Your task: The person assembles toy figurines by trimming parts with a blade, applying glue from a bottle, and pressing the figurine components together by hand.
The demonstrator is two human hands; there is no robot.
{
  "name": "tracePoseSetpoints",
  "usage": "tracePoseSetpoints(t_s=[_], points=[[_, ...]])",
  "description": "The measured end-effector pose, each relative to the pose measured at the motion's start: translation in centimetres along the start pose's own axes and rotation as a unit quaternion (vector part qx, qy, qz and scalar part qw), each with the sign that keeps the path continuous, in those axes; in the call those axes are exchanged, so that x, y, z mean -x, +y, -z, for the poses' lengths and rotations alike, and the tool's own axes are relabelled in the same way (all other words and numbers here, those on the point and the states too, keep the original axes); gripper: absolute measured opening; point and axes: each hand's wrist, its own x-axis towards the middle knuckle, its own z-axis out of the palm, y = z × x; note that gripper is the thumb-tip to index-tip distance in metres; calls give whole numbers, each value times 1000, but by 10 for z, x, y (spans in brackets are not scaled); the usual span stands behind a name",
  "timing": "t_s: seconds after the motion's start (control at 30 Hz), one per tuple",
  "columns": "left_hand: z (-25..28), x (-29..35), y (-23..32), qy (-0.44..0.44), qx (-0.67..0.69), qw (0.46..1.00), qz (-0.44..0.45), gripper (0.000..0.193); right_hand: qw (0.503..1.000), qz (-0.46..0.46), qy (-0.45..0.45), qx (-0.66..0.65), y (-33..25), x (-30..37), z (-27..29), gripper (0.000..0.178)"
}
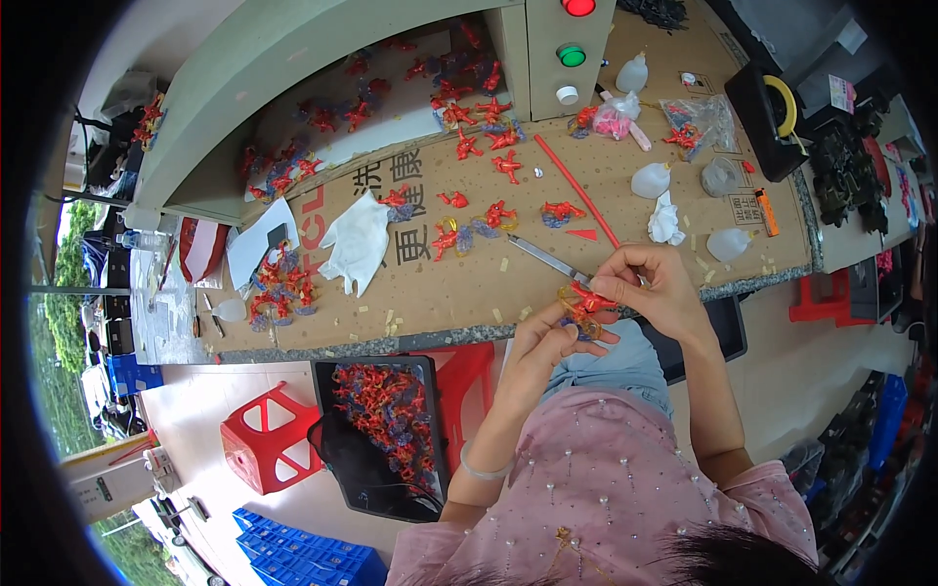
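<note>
**Both hands on a red toy at the worktop's near edge**

The left hand [543,344] and right hand [653,283] each close their grip on one small red toy [584,305], held just off the near edge of the cardboard-covered worktop [430,283]. Tweezers [547,260] lie just beyond it. More red toys [469,227] dot the worktop; a black tray [332,459] of them sits on a red stool [262,439] below.
</note>
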Motion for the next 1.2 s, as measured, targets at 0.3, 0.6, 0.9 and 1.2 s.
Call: tracePoseSetpoints(t_s=[0.3, 0.6, 0.9, 1.2], points=[[-5, -3, -8, 75, -115, 990, -32, 28, 999, 26, 11, -15, -5, 3, -5, 13], [-12, -3, -6, 146, -163, 973, -79, 23, 996, 90, 20, 12, -6, 5, -9, 10], [-14, -2, -8, 216, -230, 941, -119, 18, 996, 85, 6, 33, -9, 11, -15, 13], [-10, 0, -8, 197, -258, 942, -87, 17, 978, 172, 60, 106, -13, 18, -21, 13]])
